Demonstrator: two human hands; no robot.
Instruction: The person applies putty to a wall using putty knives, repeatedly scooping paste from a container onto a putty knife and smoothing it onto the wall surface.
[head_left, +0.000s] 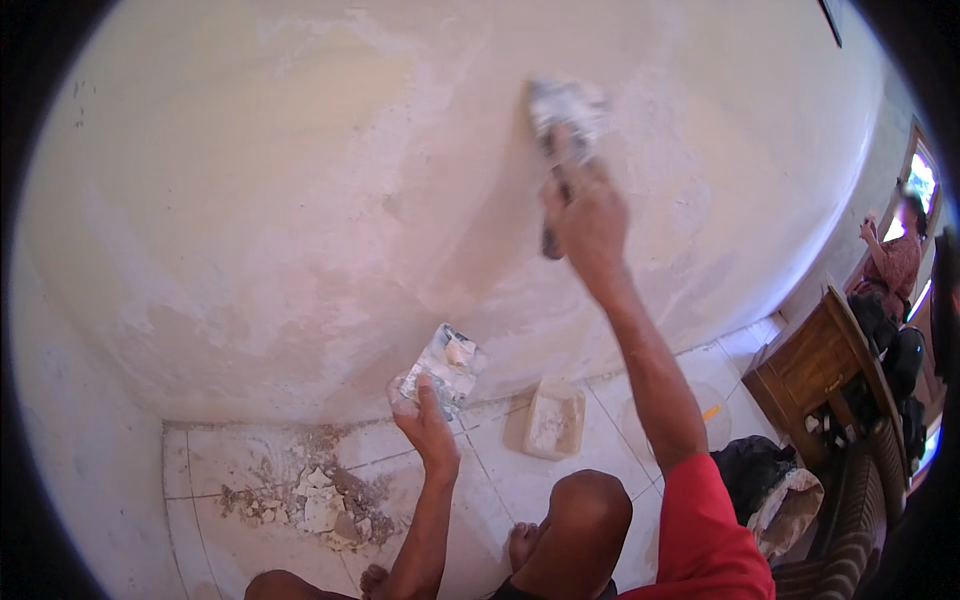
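My right hand (592, 225) is wrapped around the dark handle of a putty knife (570, 112), raised at the upper middle of the wall. The knife's wide blade is smeared with white paste and blurred by motion; it looks to be at the wall's surface. Lower down, my left hand (428, 425) grips a flat metal plate (440, 372) coated with white putty, a lump of it on top. The plate is held tilted, a little in front of the wall's foot. The wall (330, 200) is cream, with patchy whitish and pinkish areas.
Broken plaster flakes and dust (325, 505) lie on the tiled floor at left. A pale rectangular tub (555, 420) stands near the wall. To the right are a crumpled sack (785, 510), a wooden cabinet (810, 385) and, farther off, another person (897, 255).
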